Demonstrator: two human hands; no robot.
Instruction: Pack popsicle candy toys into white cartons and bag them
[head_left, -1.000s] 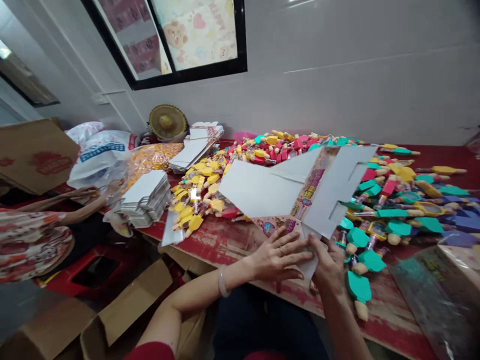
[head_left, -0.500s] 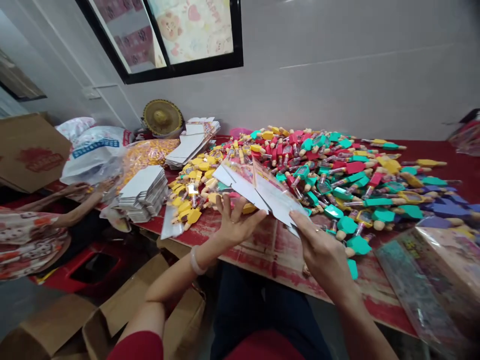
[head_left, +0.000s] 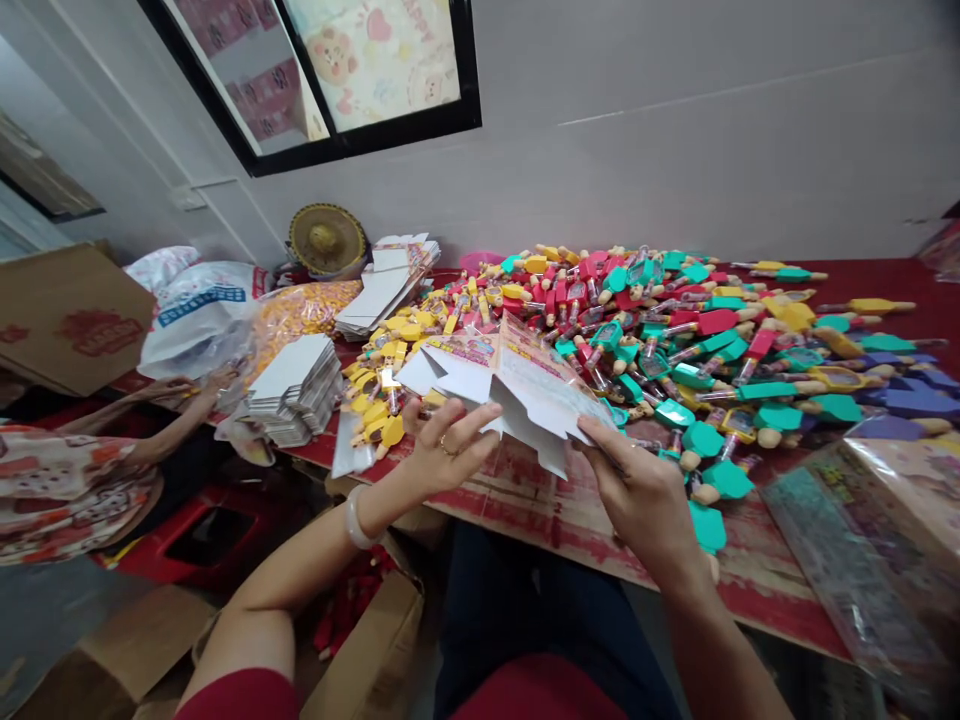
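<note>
A half-unfolded printed carton [head_left: 525, 385] is held up over the table, its white flaps toward me and its near end gaping. My right hand [head_left: 637, 490] pinches the carton's right edge between thumb and fingers. At the carton's near left flaps is my left hand [head_left: 442, 450], fingers bent and apart, not closed round it; whether the fingertips touch the flaps I cannot tell. Behind the carton spreads a big heap of toy-like sticks [head_left: 660, 350] with yellow, red, green and purple heads and round beige ends.
Flat carton stacks stand at left, one near [head_left: 292, 385] and one farther back [head_left: 390, 285]. A co-worker's hands [head_left: 202, 390] are beside a bag of yellow pieces [head_left: 307, 315]. A plastic-wrapped box [head_left: 885, 530] lies right. An open cardboard box [head_left: 367, 640] is below the table.
The flattened carton has opened into a hollow, tented shape. My left hand has shifted left with its side, while my right hand keeps hold of the right edge.
</note>
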